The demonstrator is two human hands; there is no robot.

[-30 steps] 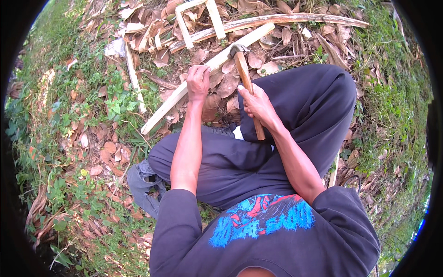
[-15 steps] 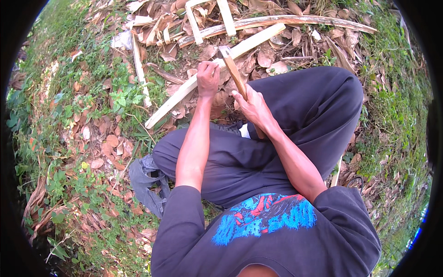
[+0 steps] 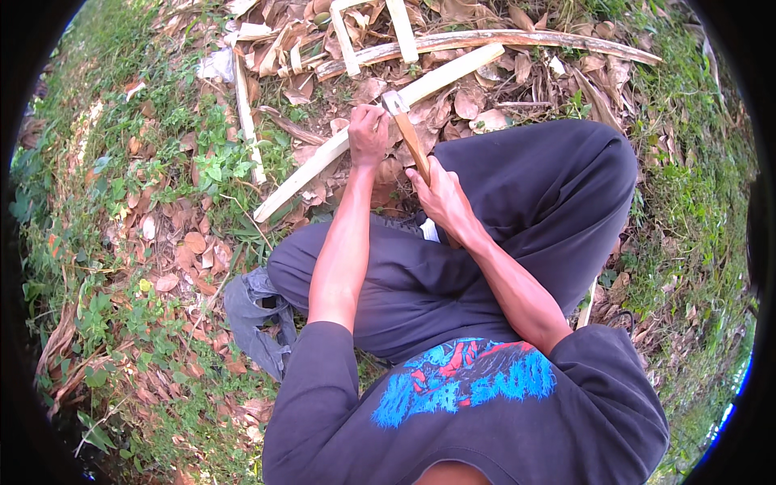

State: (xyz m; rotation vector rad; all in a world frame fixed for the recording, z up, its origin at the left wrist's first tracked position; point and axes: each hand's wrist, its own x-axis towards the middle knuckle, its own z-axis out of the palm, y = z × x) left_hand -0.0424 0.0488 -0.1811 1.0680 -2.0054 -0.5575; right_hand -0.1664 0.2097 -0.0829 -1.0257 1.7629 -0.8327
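A long pale wooden strip lies slantwise on the leaves in front of my crossed legs. My left hand rests against its middle, fingers pinched together; whatever is between them is too small or hidden to make out. In my right hand is a hammer, gripped around its wooden handle. Its metal head is over the strip, just right of my left fingertips. Whether the head touches the wood, I cannot tell.
Beyond the strip lie a long curved slat and a pale wooden frame piece. A shorter strip and crumpled white plastic are to the left. Grey cloth sits by my left knee. Dry leaves and grass surround me.
The hammer head has come down a little toward me and beside my left fingertips, as my right hand dipped slightly. My left hand keeps its pinch on the strip.
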